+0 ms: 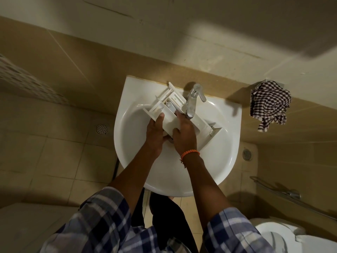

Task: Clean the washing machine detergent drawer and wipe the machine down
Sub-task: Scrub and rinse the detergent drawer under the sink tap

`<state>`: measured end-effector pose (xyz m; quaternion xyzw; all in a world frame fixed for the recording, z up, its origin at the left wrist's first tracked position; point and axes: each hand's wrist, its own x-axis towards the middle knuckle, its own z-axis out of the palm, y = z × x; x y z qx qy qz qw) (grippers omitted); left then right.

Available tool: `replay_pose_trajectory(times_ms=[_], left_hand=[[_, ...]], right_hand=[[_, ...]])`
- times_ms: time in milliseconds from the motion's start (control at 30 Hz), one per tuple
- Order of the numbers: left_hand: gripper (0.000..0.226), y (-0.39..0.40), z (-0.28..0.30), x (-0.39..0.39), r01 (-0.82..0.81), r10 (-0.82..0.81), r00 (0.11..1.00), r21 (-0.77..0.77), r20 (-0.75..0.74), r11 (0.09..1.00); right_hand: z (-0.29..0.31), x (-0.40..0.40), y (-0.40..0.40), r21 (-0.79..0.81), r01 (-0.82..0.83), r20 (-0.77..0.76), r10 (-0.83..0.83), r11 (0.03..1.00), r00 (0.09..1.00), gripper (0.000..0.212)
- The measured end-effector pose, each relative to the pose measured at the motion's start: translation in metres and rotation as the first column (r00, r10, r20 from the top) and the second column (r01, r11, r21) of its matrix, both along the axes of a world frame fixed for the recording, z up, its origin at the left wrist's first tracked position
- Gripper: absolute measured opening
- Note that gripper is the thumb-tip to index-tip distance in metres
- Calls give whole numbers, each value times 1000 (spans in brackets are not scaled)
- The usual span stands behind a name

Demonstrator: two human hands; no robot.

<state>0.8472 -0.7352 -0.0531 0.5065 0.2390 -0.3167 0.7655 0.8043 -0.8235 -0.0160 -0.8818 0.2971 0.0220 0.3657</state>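
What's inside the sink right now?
The drawer lies across the sink under the tap, held by the left hand and right hand. The drain is hidden.

White wall-mounted sink (pixel 226 152), detergent drawer (pixel 169 108) lying across its basin, chrome tap (pixel 193 101) behind
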Motion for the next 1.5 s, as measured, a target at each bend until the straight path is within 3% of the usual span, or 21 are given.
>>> replay_pose_trajectory(times_ms=[67,267,333,400,500,600,700,800,867,1000,1100,1200,1300,1500], left_hand=[[59,1,0,1,2,-2,1000,-3,6,1000],[48,-4,-1,-5,39,-40,999,17,17,999],[36,-7,1,-6,54,-54,998,17,21,998],[21,-7,1,-4,54,-55,998,18,15,998],[40,-4,-2,-1,66,-66,998,7,22,998],[61,-4,-4,-3,63,-63,998,3,31,998],[58,-7,-2,-6,48,-48,998,13,34,999],[46,-7,-4,-7,48,-49,998,17,44,999],[53,-4,-3,-3,35,-35,999,15,28,999],[63,0,-5,-2,48,-47,997,-1,53,999],[58,-1,-6,-9,45,-46,998,24,48,999],[51,1,-9,-9,41,-44,993,27,107,999],[47,8,-7,-1,24,-26,997,21,71,999],[48,3,-3,-6,18,-18,999,10,41,1000]], right_hand=[[-1,-10,-7,-38,6,14,-6,999,1000,64],[-2,-26,3,-302,171,-48,-194,938,980,42],[-5,-16,11,-276,194,-27,-209,941,977,48],[-7,-10,15,-197,124,17,-123,972,992,60],[-8,-17,4,-130,32,37,-27,991,999,65],[-5,-29,-1,-270,165,6,-170,949,985,48],[-1,-15,11,-288,244,-30,-264,926,964,45],[-4,-2,19,-181,143,7,-144,973,990,61],[-8,-8,15,-107,107,55,-102,988,993,64],[-7,-29,9,-229,245,14,-249,942,969,47],[-7,-12,23,-276,325,-47,-350,905,936,43],[-9,4,31,-193,231,1,-235,954,972,57],[-9,-9,23,-74,129,65,-125,989,990,64],[-6,-7,23,-239,335,-28,-352,911,936,44]])
